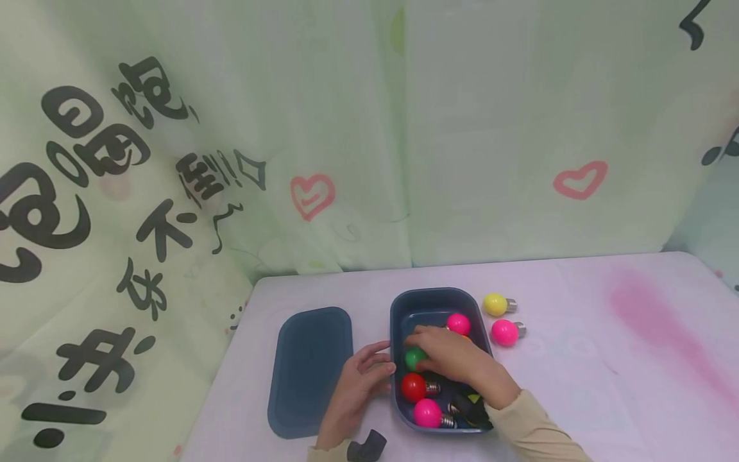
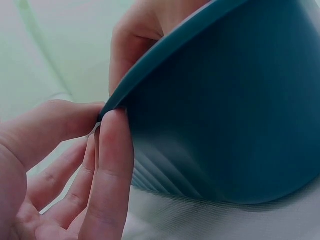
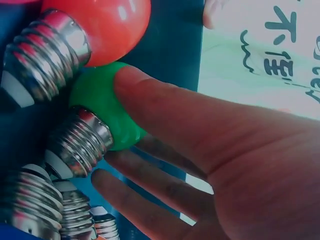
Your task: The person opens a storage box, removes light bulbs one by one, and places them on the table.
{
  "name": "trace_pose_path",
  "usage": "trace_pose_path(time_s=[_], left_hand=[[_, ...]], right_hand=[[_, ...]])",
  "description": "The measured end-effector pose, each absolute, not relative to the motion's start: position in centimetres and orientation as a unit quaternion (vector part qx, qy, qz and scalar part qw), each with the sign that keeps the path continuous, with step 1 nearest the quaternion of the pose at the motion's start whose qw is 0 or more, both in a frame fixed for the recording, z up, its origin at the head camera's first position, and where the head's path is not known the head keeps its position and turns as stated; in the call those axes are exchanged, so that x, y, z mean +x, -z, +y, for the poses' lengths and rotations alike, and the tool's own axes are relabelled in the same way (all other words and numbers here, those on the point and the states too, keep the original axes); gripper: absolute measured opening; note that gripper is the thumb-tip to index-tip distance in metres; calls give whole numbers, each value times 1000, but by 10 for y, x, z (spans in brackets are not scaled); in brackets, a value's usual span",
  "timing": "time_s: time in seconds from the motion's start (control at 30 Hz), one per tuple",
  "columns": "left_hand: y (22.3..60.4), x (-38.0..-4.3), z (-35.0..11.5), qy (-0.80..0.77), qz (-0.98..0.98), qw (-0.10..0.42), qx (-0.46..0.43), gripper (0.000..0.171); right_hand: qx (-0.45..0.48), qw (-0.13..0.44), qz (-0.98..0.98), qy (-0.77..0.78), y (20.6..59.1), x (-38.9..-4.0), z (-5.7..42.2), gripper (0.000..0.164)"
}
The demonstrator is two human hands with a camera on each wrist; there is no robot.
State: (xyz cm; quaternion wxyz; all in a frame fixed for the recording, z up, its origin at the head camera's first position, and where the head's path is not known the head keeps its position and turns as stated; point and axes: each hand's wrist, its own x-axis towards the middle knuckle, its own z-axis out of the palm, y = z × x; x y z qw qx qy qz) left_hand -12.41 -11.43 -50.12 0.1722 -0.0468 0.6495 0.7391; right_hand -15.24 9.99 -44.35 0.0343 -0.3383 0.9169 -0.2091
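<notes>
Worktop point(image 1: 566, 385): pale covering, pink smear to your right, carrying everything below. Container point(image 1: 426, 305): one, dark blue, deep, its long side running away from you; its left wall stands between your hands. Panel point(image 1: 312, 366): one, dark blue, flat, lid-like, left of the container. Your left hand point(image 1: 359, 388): outside that wall, pinching the rim between thumb and finger. Your right hand point(image 1: 453, 353): inside, the nearer one, thumb and fingers pinching the green globe. Green bulb point(image 1: 414, 359): one, in the container near its left wall, to the left of your right palm; long axis roughly parallel to the red bulb's, metal base hidden from above by your hand; whether it is raised, you cannot tell. Red bulb point(image 1: 412, 388): just beside it on your side, the closest obstruction. Pink bulbs: one at the near end point(image 1: 427, 412), one towards the far end point(image 1: 458, 323). Outside, right: yellow bulb point(image 1: 494, 305), another pink bulb point(image 1: 505, 332). Smallest: metal bases point(image 3: 37, 200) crowding the green one's.
</notes>
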Motion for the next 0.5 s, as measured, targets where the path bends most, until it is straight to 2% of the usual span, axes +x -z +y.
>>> trace_pose_path(time_s=[0.27, 0.5], left_hand=[[501, -123, -114, -743, 645, 173, -46, 52], [501, -123, -114, -742, 646, 175, -47, 52]], right_hand=[[-338, 51, 911, 233, 442, -153, 100, 31], [-358, 33, 898, 253, 436, -152, 104, 30]])
